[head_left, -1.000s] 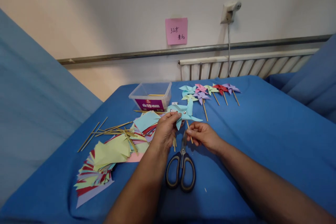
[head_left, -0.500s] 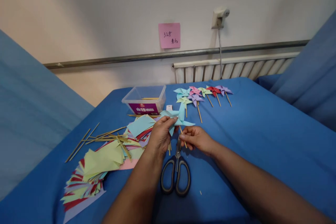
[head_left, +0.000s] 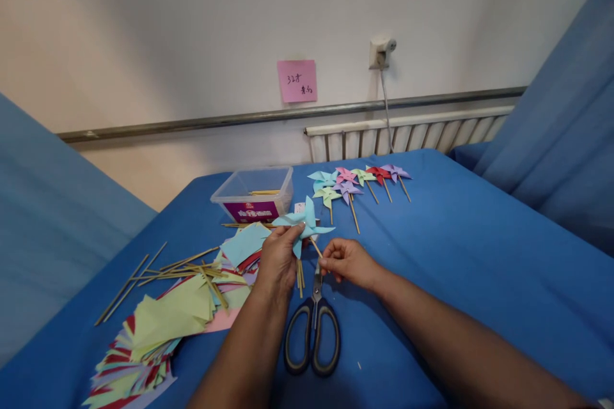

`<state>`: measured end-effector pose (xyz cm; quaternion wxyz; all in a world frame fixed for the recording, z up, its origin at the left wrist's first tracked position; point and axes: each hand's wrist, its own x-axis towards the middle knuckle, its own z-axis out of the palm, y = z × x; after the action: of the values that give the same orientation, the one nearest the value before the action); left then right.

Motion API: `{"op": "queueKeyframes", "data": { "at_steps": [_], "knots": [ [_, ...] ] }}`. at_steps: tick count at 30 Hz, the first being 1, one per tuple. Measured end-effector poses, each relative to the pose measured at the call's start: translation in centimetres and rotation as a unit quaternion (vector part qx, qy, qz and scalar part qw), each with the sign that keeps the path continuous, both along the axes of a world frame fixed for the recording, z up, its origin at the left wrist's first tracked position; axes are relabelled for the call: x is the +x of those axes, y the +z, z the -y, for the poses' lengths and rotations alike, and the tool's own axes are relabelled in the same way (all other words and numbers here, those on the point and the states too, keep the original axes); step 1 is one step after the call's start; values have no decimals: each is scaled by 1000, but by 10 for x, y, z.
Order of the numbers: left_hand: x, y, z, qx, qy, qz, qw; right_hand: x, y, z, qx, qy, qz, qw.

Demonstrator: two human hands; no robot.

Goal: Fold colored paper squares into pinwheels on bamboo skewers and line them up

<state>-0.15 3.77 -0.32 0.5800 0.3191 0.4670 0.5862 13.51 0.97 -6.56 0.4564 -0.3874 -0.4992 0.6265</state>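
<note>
A light blue paper pinwheel (head_left: 309, 217) on a thin wooden stick is held up above the table. My left hand (head_left: 281, 252) pinches the pinwheel near its centre, thumb on top. My right hand (head_left: 348, 263) is closed on the lower end of the pinwheel's stick (head_left: 315, 246). Below the hands lie black-handled scissors (head_left: 314, 326), blades pointing away from me. Just left of the blades, a few thin sticks (head_left: 300, 278) rest on the cloth, partly hidden by my left hand.
Finished pinwheels (head_left: 348, 189) in several colours lie at the back. A clear plastic box (head_left: 252, 195) with sticks inside stands at back left. Loose sticks (head_left: 185, 268) and fanned coloured paper (head_left: 173, 310) spread over the left side of the blue tablecloth (head_left: 446, 249).
The view has shifted, so everything sits a little lower and further left. The pinwheel's stick now slants more, its end toward my right hand. Both hands keep their hold.
</note>
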Motion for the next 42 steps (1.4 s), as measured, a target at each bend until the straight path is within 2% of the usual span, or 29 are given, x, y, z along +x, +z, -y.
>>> {"op": "queueKeyframes", "data": {
  "at_steps": [5,9,13,15,17,20,21,22,24,30,35,42],
  "knots": [
    [1,-1,-3,7,3,19,1000,-1,-1,0,12,-40,28,999],
    [3,3,0,8,-39,41,998,-2,2,1,21,-82,44,995],
    [1,6,1,-36,-70,50,996,7,2,-7,30,-151,59,986],
    [0,7,0,-58,-63,44,995,21,0,-17,36,-219,100,970],
    [-1,6,-1,-68,-59,36,995,41,-2,-30,37,-310,202,928],
    [-2,3,-2,-74,-65,27,995,76,-5,-50,17,-365,284,887],
    [-2,2,-3,-74,-72,25,994,87,-5,-56,3,-380,331,864],
    [-2,0,-3,-74,-80,22,994,96,-5,-61,-15,-384,380,841],
    [-1,-2,-2,-75,-98,13,992,109,-5,-69,-38,-383,430,817],
    [3,0,5,-84,-115,-6,990,118,-4,-83,-92,-348,521,774],
    [6,2,8,-97,-131,-27,986,119,-3,-89,-115,-331,551,758],
    [5,-6,6,-98,-151,-60,982,119,-2,-89,-113,-322,557,757]
  ]
}}
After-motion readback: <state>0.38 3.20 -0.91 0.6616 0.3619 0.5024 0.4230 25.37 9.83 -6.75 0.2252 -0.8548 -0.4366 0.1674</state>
